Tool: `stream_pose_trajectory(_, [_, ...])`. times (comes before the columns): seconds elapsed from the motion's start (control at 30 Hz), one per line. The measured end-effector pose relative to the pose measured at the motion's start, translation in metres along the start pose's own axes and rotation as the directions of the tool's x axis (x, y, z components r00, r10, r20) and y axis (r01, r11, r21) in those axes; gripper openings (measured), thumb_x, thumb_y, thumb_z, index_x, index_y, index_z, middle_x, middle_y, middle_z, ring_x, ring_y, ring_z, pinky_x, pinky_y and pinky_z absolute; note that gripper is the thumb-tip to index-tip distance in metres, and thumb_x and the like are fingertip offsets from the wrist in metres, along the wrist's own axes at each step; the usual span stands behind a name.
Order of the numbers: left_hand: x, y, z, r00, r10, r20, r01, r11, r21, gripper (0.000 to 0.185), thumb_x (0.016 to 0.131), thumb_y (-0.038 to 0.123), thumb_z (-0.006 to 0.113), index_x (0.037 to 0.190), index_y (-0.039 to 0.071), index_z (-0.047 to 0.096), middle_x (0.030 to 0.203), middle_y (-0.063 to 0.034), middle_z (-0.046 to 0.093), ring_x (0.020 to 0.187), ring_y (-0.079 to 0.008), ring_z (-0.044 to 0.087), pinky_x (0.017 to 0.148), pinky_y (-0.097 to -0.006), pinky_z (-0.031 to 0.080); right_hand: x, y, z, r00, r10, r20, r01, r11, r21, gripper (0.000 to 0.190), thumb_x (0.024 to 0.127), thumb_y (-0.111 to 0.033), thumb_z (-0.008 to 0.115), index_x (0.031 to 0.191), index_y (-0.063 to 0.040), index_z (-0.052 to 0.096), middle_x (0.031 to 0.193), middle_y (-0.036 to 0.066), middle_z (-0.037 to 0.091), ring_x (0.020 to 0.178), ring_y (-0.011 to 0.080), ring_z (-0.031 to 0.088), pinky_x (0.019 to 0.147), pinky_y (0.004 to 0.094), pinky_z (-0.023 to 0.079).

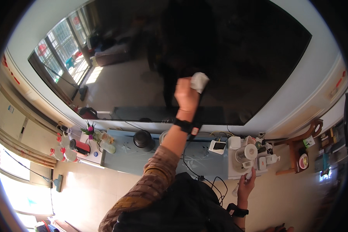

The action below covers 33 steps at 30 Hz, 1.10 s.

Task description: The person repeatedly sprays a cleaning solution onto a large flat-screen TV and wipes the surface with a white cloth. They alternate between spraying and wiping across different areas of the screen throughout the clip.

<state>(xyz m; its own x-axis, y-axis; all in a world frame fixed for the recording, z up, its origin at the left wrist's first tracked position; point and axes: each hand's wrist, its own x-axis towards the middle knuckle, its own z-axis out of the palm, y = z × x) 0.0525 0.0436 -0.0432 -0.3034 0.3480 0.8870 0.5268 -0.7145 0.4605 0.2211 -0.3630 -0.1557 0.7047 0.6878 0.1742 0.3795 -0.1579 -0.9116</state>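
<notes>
A large dark television screen (243,63) fills the upper part of the view and mirrors a window and the room. My left hand (186,91) is raised at the lower middle of the screen, closed on a crumpled white cloth or tissue (199,82) that lies against or just before the glass. At the lower right, my right hand (246,185) grips a small spray bottle (249,175) by its whitish top; its clear body (235,190) shows below the fingers. Both wrists wear black bands.
Below the screen runs a glass-topped TV cabinet (168,156) bearing a black round container (143,140), a white device (217,147), a glass pitcher (245,155), a red kettle (80,147) and flowers (90,129). Black cables (217,188) hang at its front. A wooden chair (291,153) stands right.
</notes>
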Motion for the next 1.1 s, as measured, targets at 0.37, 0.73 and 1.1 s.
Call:
stream_pose_trajectory(0.37, [0.136,-0.042,-0.076,0.915,0.087,-0.394,-0.012,0.982,0.188,0.025,0.072,-0.008,0.069,0.092,0.002,0.060,0.086,-0.0108,0.057,0.079,-0.0290,0.057,0.071,-0.0376,0.048,0.015,-0.014,0.031,0.989,-0.141,0.041,0.138,0.989,0.060,0.055,0.085,0.003,0.057,0.138,-0.002,0.045,0.094,0.007,0.058,0.077,0.0112,0.054,0.070,0.0247,0.047])
stream_pose_trajectory(0.73, [0.054,0.063,0.028,0.841,0.402,0.363,-0.371,0.916,-0.155,0.019,0.067,-0.003,0.059,0.084,0.007,0.058,0.087,-0.0089,0.056,0.078,-0.0304,0.061,0.063,-0.0387,0.051,0.014,-0.018,0.021,0.980,-0.193,-0.052,0.195,0.981,0.021,0.056,0.087,0.001,0.056,0.141,-0.005,0.041,0.124,0.010,0.051,0.090,0.0129,0.053,0.077,0.0247,0.047])
stream_pose_trajectory(1.1, [0.172,0.026,-0.021,0.959,-0.048,-0.279,-0.008,0.981,-0.196,0.011,0.089,-0.004,0.058,0.099,-0.003,0.061,0.093,-0.0115,0.063,0.083,-0.0253,0.062,0.074,-0.0352,0.052,0.026,-0.009,0.019,0.995,-0.053,-0.082,0.065,0.985,0.157,0.057,0.086,0.004,0.057,0.140,-0.003,0.042,0.113,0.009,0.053,0.088,0.0138,0.054,0.078,0.0265,0.048])
